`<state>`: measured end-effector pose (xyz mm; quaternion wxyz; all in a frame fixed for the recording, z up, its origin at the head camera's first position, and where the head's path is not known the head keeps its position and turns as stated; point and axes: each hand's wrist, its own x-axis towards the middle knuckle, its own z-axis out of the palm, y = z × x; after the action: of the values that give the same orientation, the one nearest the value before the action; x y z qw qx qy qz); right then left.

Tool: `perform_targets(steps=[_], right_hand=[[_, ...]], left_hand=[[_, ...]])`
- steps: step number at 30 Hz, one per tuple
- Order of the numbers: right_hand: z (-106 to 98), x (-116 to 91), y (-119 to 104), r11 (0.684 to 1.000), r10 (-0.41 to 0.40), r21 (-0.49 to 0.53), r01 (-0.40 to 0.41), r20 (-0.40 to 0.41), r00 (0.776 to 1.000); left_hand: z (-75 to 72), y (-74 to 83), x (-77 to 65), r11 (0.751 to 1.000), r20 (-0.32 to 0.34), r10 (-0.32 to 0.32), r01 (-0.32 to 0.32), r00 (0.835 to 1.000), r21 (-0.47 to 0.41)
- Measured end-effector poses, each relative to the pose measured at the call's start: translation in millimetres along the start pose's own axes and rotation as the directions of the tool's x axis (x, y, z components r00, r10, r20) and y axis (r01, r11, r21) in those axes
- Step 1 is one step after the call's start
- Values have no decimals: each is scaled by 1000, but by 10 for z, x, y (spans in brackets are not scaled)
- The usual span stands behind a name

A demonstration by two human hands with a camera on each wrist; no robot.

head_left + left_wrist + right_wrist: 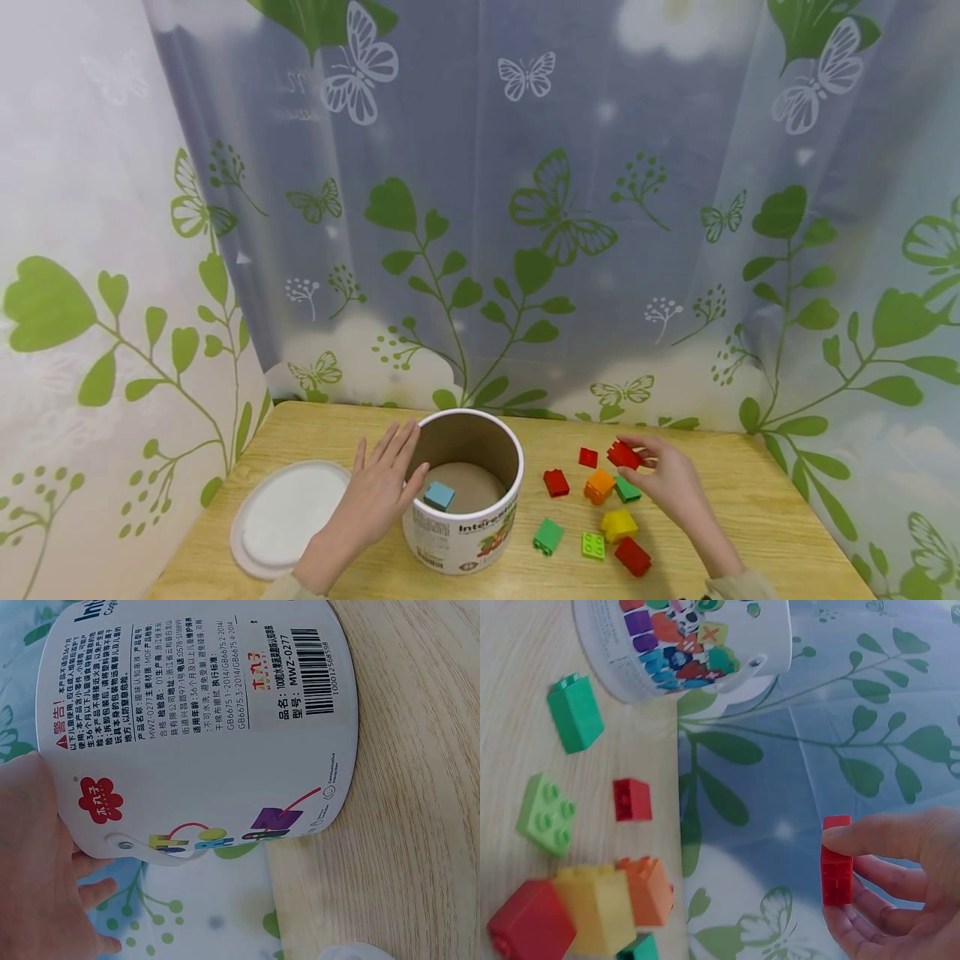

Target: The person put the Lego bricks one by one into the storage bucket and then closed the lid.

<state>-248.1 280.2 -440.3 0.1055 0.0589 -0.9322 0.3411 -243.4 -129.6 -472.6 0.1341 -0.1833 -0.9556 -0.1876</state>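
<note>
A white bucket (465,533) stands on the table, with a light blue block (439,496) inside it. My left hand (380,487) rests against the bucket's left rim with its fingers extended. In the left wrist view, the bucket (210,735) shows its printed label, and the hand (37,862) lies along its edge. Over the right part of the table, my right hand (667,475) pinches a red block (623,455) between thumb and fingers. The same red block (837,862) appears side-on in the right wrist view, held at the fingertips.
Right of the bucket lie a green block (548,537), a lime block (593,546), a yellow block (618,527), an orange block (599,487) and several red ones. A white round lid (288,512) lies at the left. A patterned curtain (480,208) hangs behind the table.
</note>
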Motion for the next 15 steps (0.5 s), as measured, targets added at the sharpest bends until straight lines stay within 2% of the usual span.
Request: perform_targets(steps=[10,15], right_hand=[[136,137,-329,999,-41,29,41,22,999],[256,207,-485,995,-100,29,99,8,995]], left_hand=[[2,5,1,1000,-4,2,-2,1000,7],[-2,1,-1,1000,0,-1,1,1000,8]])
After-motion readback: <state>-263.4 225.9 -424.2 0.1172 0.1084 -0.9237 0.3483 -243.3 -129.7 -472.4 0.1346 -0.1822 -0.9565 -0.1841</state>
